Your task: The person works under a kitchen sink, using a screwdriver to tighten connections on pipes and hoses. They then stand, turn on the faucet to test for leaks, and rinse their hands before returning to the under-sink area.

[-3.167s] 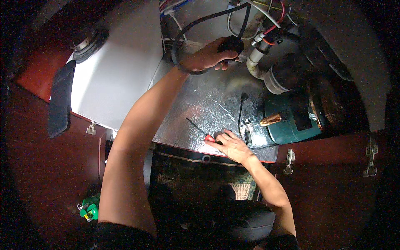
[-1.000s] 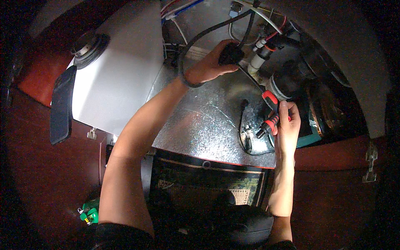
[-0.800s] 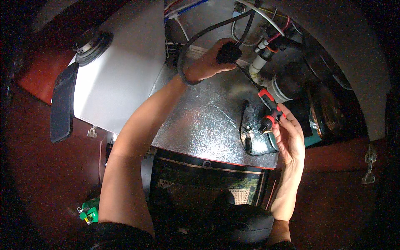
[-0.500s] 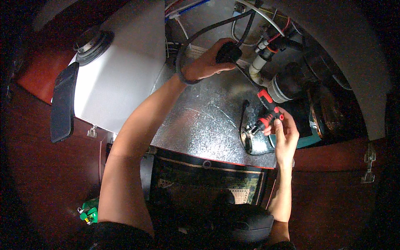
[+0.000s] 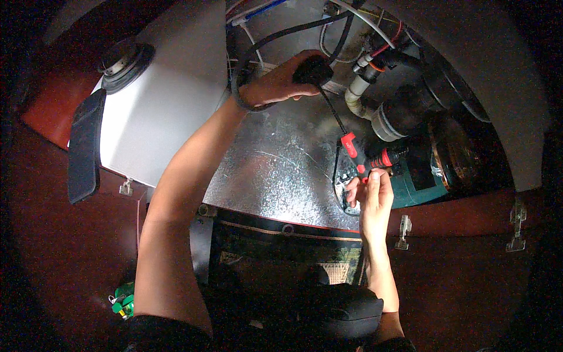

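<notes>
My left hand (image 5: 275, 87) reaches into the cabinet, fingers wrapped round a black, round, ridged piece (image 5: 313, 71). From it a thin dark cable or rod (image 5: 334, 114) slants down to a red-and-black crank handle (image 5: 353, 151), whose side grip points right. The fingers of my right hand (image 5: 376, 193) are closed on the lower end of this crank handle. A dark hose (image 5: 281, 40) curves across above my left hand and seems to loop about that wrist; exactly how it passes there I cannot tell.
A pale drain pipe (image 5: 355, 97) and white trap cup (image 5: 388, 123) hang to the right. A teal machine (image 5: 413, 188) stands below them. Silvery foil (image 5: 264, 176) lines the cabinet floor. A white appliance side (image 5: 158, 111) stands at left, and a patterned mat (image 5: 246, 249) lies in front.
The crank handle has swung down and left with my right hand, its side grip turning from lower left to the right. My left hand has shifted slightly left with the black piece.
</notes>
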Available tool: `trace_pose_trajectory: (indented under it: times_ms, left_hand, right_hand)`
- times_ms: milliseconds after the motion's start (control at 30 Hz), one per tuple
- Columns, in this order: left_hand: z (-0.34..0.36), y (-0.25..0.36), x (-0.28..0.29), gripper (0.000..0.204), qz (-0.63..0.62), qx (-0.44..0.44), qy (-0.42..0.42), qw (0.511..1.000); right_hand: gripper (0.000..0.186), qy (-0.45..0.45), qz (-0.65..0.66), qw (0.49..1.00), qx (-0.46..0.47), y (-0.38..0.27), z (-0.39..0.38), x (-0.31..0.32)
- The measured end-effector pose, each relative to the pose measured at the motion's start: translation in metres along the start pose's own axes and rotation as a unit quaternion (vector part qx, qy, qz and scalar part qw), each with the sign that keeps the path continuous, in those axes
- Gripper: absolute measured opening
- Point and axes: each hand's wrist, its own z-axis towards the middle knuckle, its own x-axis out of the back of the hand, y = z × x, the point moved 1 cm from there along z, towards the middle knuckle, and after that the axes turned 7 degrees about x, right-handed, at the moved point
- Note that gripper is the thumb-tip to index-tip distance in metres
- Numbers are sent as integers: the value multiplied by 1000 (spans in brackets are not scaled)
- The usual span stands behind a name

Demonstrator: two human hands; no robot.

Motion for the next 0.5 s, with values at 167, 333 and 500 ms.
trace_pose_trajectory:
  times_ms: [167,333,500]
  left_hand:
    - [3,2,1,78,2,-3,-12,1000]
    - [4,0,-5,80,6,-7,-19,1000]
    - [1,-1,-7,78,-4,-20,-12,1000]
  right_hand:
    - [21,52,30,998,-18,-2,-2,-7]
    - [24,82,19,995,50,-8,-3,-8]
    - [30,104,-72,990,66,-19,-3,-11]
